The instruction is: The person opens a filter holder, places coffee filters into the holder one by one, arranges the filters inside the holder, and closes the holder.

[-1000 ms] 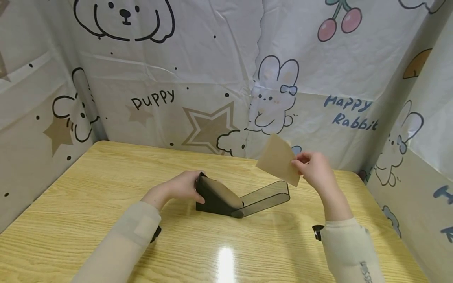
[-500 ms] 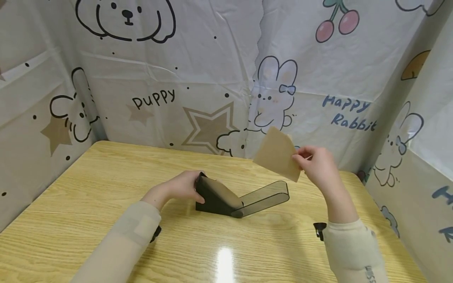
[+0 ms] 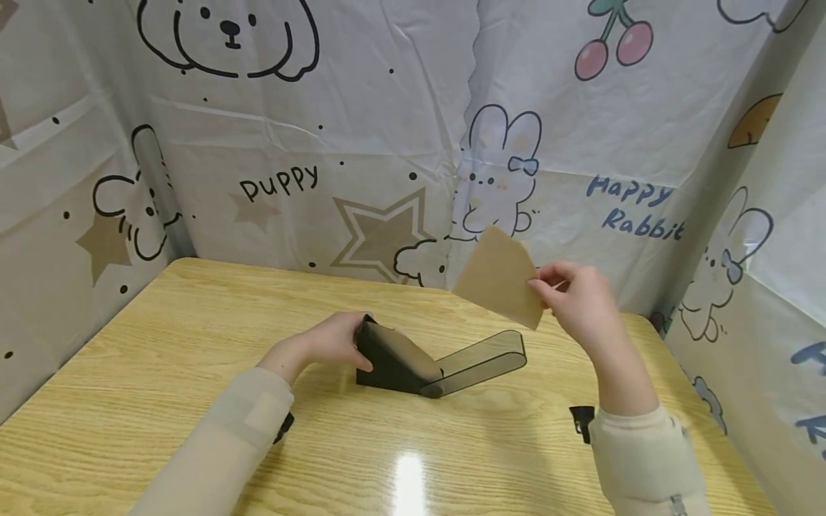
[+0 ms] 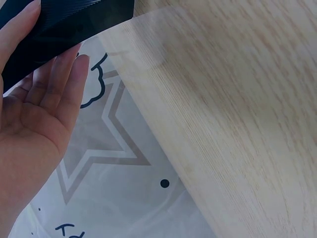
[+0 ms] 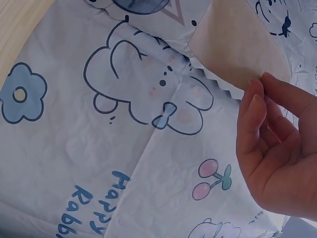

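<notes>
With thumb on the near side and fingers behind, my left hand (image 3: 332, 342) grips the black filter holder (image 3: 390, 365) on the table. Its hinged see-through lid (image 3: 480, 362) is swung open to the right. Brown paper (image 3: 406, 349) shows inside the holder. Up and to the right, my right hand (image 3: 577, 297) pinches the edge of a brown paper coffee filter (image 3: 498, 278) between thumb and fingertip, in the air above the lid. In the right wrist view the filter (image 5: 242, 47) hangs flat from the pinch. The left wrist view shows only part of the holder (image 4: 84, 29).
A light wood table (image 3: 226, 308) lies under the holder. Printed cloth (image 3: 361, 129) stands as a wall behind the table and along both sides. A dark wrist mount (image 3: 582, 421) sticks out from the right sleeve.
My right hand has risen a little with the coffee filter, which has shifted slightly up and left. The left hand, holder and lid stay where they were.
</notes>
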Motion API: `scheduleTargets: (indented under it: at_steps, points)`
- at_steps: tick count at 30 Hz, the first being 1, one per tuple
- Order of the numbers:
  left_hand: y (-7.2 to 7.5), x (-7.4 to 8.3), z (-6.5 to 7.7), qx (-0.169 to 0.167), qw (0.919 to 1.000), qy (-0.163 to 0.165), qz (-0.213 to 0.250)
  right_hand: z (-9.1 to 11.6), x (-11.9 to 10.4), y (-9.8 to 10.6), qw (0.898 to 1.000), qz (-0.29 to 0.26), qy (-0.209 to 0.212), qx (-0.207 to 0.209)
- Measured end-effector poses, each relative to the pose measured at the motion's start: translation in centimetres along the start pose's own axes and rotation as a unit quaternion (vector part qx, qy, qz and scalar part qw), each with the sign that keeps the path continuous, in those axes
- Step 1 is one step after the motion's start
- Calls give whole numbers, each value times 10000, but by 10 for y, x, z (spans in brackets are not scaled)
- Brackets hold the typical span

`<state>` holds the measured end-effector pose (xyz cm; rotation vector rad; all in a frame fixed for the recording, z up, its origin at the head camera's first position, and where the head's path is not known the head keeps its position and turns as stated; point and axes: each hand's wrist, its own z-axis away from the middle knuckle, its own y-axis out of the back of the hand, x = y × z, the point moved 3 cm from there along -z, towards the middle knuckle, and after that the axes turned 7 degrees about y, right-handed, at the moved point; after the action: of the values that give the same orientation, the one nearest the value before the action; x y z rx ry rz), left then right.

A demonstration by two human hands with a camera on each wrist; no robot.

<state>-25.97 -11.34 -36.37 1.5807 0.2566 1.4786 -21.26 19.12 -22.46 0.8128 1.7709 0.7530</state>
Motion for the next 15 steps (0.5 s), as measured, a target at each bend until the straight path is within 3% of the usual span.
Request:
scheduleTargets:
  at_steps: [15]
  points:
    - [-1,2,4,-11,10000,20,47,6,-16,-19,9987,-254,391,-229]
